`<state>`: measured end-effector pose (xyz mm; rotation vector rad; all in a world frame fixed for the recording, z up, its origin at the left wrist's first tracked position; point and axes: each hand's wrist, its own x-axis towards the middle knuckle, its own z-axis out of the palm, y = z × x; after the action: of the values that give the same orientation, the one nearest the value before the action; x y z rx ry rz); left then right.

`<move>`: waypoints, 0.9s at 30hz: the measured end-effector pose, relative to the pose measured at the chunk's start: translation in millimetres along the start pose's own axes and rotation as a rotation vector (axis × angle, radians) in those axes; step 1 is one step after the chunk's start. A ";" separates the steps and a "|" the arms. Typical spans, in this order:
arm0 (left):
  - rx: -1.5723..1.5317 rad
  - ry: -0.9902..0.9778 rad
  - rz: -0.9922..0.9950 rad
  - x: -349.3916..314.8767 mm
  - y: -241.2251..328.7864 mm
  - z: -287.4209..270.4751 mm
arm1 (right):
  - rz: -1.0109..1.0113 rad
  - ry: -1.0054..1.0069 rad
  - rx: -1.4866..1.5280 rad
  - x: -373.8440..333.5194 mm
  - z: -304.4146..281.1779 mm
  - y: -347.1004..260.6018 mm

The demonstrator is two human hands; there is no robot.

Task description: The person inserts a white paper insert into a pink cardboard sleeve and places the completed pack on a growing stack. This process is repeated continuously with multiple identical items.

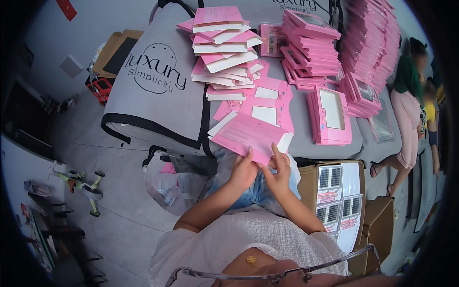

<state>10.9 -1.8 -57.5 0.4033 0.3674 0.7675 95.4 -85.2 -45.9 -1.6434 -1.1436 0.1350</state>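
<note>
A pink folding carton with white end flaps lies between my two hands, its printed panel facing up. My left hand grips its near edge, thumb on top. My right hand holds the near right corner, close to a white flap. Under and beyond it lie flat pink cartons with cut-out windows on the grey sofa. Behind these rises a loose stack of pink cartons with white flaps sticking out. To the right stands a row of windowed pink boxes.
Taller stacks of pink boxes and wrapped packs fill the sofa's far right. An open cardboard box of packaged items stands by my right arm. A plastic bag and child's balance bike are left. Two people are far right.
</note>
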 end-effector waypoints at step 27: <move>1.412 -0.394 0.230 -19.0 60.9 53.4 | -0.407 -0.894 -0.575 156.1 -105.9 -110.5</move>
<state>-13.2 12.6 20.9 1.9166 0.4501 0.5196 174.7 -49.3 154.6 -1.8371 -2.3461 0.3180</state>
